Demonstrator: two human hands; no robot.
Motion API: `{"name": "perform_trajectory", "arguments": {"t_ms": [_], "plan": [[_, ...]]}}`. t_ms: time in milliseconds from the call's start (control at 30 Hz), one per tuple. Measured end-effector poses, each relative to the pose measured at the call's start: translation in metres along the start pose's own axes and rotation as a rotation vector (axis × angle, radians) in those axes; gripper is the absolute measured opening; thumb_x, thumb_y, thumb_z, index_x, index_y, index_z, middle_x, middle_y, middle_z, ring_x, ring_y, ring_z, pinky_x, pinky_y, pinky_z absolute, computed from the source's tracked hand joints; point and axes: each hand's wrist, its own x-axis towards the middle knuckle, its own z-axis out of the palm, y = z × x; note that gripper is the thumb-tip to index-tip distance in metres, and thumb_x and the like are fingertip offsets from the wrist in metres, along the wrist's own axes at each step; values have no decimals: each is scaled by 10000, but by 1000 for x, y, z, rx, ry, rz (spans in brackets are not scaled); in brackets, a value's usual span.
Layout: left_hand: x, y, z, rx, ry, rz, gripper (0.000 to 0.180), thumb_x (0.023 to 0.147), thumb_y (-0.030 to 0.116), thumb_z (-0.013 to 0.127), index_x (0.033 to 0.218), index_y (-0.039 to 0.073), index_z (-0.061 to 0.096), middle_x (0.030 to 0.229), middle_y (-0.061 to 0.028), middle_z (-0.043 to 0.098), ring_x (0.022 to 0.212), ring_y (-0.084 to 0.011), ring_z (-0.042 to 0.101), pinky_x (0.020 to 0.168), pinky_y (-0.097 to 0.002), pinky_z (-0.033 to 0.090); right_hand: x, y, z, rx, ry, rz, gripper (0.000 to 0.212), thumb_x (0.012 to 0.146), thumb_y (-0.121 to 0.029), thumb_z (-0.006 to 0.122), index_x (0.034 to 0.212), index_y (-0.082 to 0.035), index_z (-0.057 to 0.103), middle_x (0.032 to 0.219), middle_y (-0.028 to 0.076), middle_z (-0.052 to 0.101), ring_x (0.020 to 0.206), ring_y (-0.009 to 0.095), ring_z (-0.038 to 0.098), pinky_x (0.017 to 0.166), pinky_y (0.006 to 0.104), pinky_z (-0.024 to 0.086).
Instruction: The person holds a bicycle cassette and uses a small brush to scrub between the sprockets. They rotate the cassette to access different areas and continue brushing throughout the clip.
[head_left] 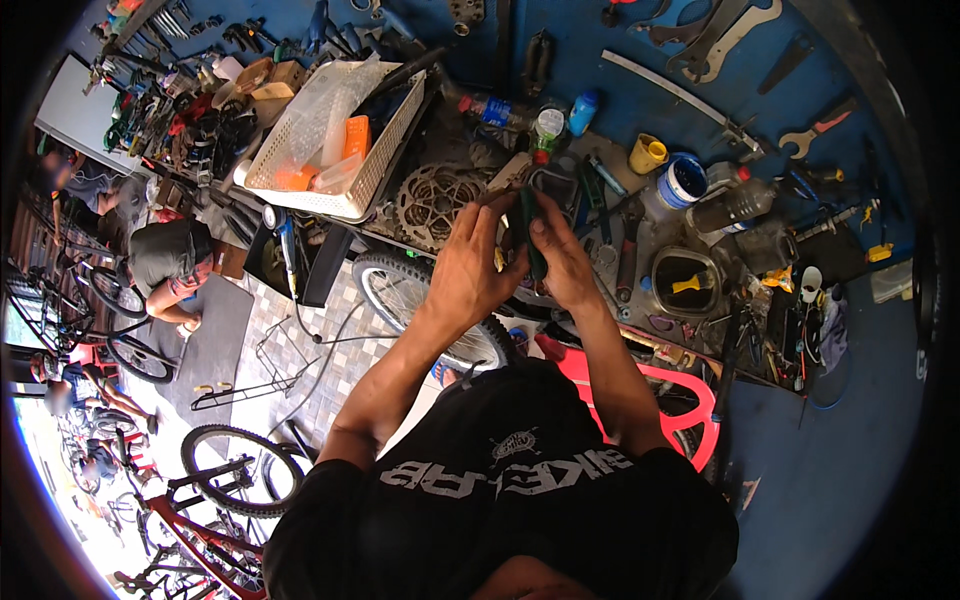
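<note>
Over the near edge of the workbench, both my hands are raised close together. My right hand [562,262] is closed round a long, narrow dark green object [529,225], its thumb lying along the side. I cannot tell what kind of thing it is. My left hand [468,262] is curled just to its left, fingers bent and thumb pointing toward the object. What the left fingers hold is hidden in shadow. Toothed chainrings or sprockets [432,205] lie on the bench beyond the left hand. A bicycle wheel [378,285] stands below the bench's edge, beneath my left forearm.
A cream plastic basket [350,205] stands at the left of the bench. To the right are a square black bowl [686,305] with a yellow item, a blue-and-white tub [683,182] and a yellow cup [648,153]. A red frame-like piece [575,362] is below. People and bicycles occupy the left.
</note>
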Motion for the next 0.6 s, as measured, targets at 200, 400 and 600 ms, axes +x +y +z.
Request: {"name": "perform_trajectory", "arguments": {"t_ms": [200,400,600], "plan": [[15,-63,-3,-242,-208,-330,455,884,131,765,1309,23,645,1236,-218,691,1146,-387,672,913,-433,565,-22,8,-14,340,178,132,492,1126,-378,444,1546,-122,427,992,134,689,731,174,655,631,315,530],[94,-168,68,435,-206,-354,629,941,361,747,1475,94,549,1544,-264,489,1413,-434,494,1123,-496,452,-32,20,-36,644,214,144,551,1118,-516,408,1510,-135,468,955,131,694,622,185,634,521,329,467],[133,-213,101,626,-355,-359,625,957,416,715,1494,169,510,1598,-268,399,1483,-461,381,1179,-583,376,-30,16,-56,778,287,135,474,1111,-501,459,1370,-118,559,957,91,656,622,195,638,544,339,477]]}}
